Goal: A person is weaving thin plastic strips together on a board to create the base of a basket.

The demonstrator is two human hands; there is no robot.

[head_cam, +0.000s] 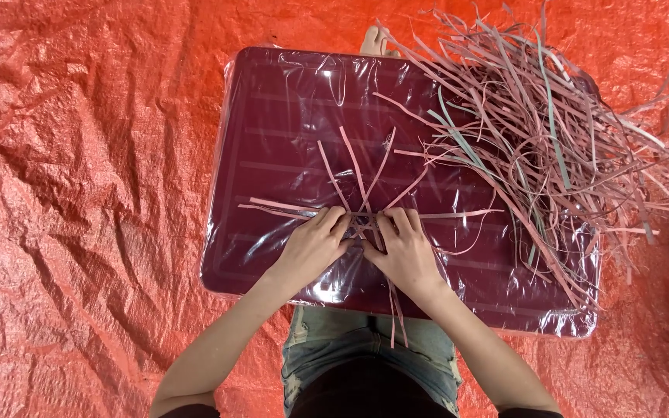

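left hand [313,246] | right hand [404,251] | pressing crossed strips [361,203] | mid-tray [272,108], near edge

Clear plastic wrap [334,93] tight over a maroon rectangular board, glossy and creased, no labels, signs, screens

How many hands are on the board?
2. The left hand and the right hand are side by side near the front edge of the plastic-wrapped maroon board, pressing crossed pink strips. None seem hidden.
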